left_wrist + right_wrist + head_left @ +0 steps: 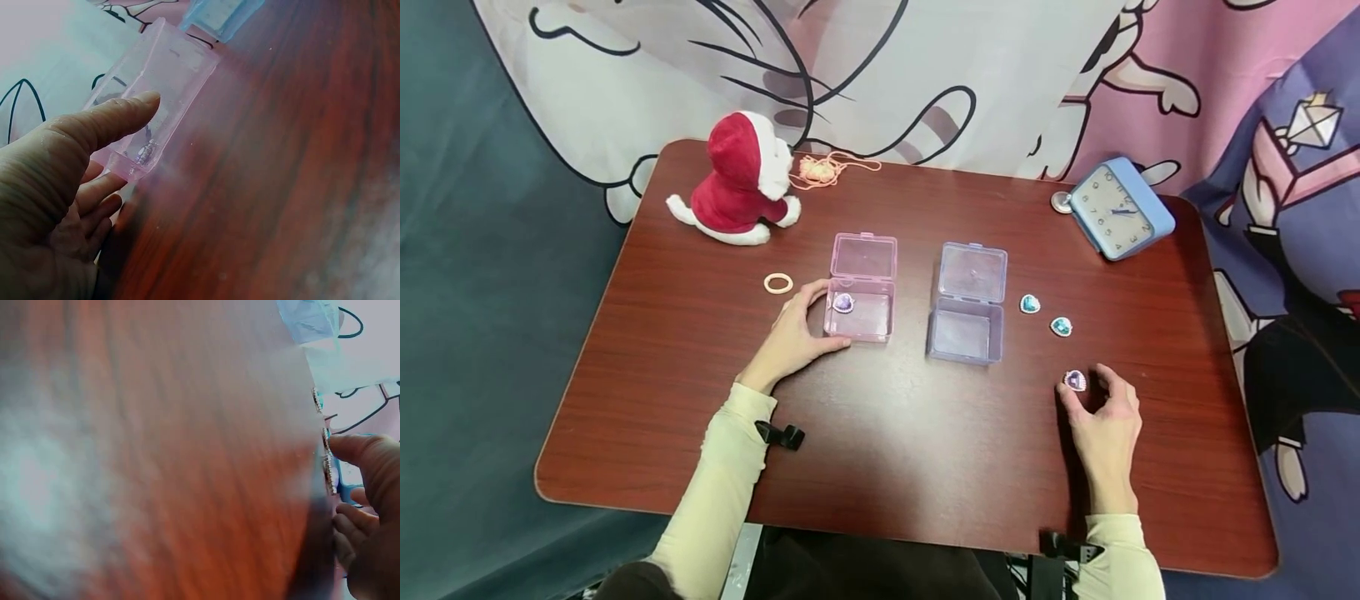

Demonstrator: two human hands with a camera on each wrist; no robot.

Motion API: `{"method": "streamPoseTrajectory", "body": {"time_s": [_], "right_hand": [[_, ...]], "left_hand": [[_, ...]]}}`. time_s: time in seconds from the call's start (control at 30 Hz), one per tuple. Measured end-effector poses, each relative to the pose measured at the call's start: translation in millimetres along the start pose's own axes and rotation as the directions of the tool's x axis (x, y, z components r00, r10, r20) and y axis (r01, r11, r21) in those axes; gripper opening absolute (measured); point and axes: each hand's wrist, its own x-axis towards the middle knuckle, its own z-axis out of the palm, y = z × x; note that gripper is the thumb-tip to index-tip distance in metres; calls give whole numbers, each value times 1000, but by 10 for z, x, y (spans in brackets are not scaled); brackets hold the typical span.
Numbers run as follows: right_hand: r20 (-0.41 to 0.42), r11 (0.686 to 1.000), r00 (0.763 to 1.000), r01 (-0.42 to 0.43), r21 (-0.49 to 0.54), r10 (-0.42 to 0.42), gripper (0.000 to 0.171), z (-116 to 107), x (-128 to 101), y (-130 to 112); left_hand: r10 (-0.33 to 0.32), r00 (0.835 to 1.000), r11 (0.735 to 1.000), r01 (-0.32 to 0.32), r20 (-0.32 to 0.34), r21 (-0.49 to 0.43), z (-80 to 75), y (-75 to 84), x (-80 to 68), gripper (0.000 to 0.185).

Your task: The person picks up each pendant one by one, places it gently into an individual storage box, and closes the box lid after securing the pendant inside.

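Observation:
My left hand [793,337] holds the left side of a clear pink plastic box [874,332], its thumb at the front and its fingers at the back left. The box's lid stands raised, and a purple gem [843,303] with a silvery rim lies inside. At the right, my right hand [1108,425] is spread around another purple gem [1075,381] on the table. Its thumb is beside that gem, and a gap shows between gem and index finger. Two teal heart-shaped gems [1030,304] lie farther back. Between the hands stands a clear bluish-purple box [966,358], lid raised.
A plush toy in a red hooded outfit [730,196] sits at the back left of the brown table [880,450]. Beside it lies peach yarn [820,171]. A cream ring [778,283] is near my left hand. A blue clock [1120,208] stands at the back right.

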Motion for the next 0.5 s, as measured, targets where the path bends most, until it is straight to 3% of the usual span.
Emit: {"method": "streamPoseTrajectory", "body": {"time_s": [0.17,0.5], "right_hand": [[-18,999,999,32,6,-32,58,55,-9,85],[-78,999,997,4,46,-1,58,99,-18,102]], "left_hand": [[5,1000,1000,-5,-5,1,1,-19,-1,98],[4,1000,1000,-4,-4,-2,15,-19,11,98]]}}
